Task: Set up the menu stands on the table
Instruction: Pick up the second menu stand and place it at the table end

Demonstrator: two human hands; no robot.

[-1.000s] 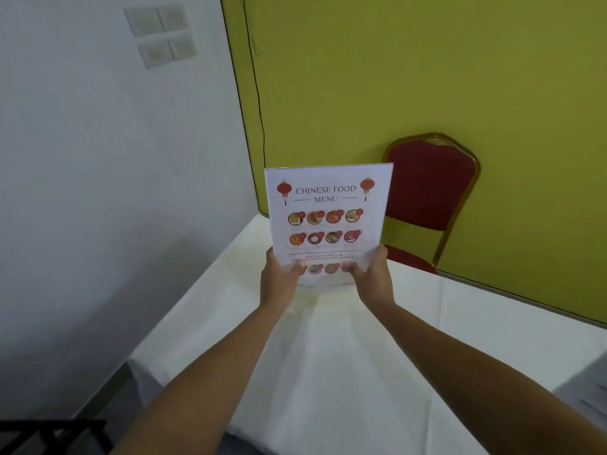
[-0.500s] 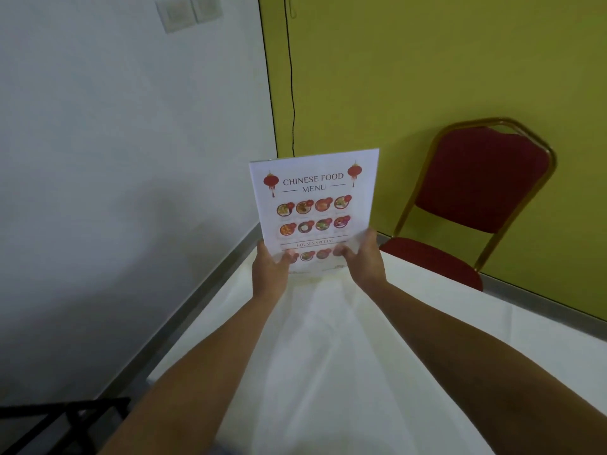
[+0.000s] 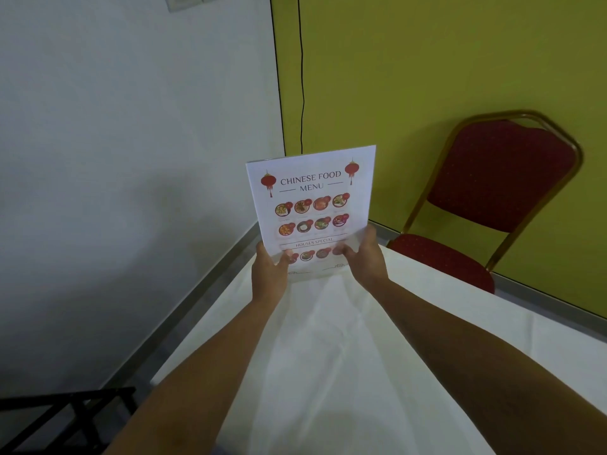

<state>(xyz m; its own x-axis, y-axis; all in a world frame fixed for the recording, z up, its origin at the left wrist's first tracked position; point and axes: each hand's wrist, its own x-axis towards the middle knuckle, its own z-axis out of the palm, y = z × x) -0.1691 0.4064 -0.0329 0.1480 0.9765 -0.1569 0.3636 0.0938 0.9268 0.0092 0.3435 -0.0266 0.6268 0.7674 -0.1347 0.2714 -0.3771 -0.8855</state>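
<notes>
Both hands grip the menu stand by its lower corners, left hand and right hand, upright at the bench's far edge.

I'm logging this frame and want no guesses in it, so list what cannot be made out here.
- Head view: the foot of the menu stand is covered by the left hand and right hand; whether it touches the table cannot be told.
- The small print under the dish photos is too small to read.
- The chair legs are hidden behind the table.
- The black frame at lower left is cut off by the edge.
</notes>
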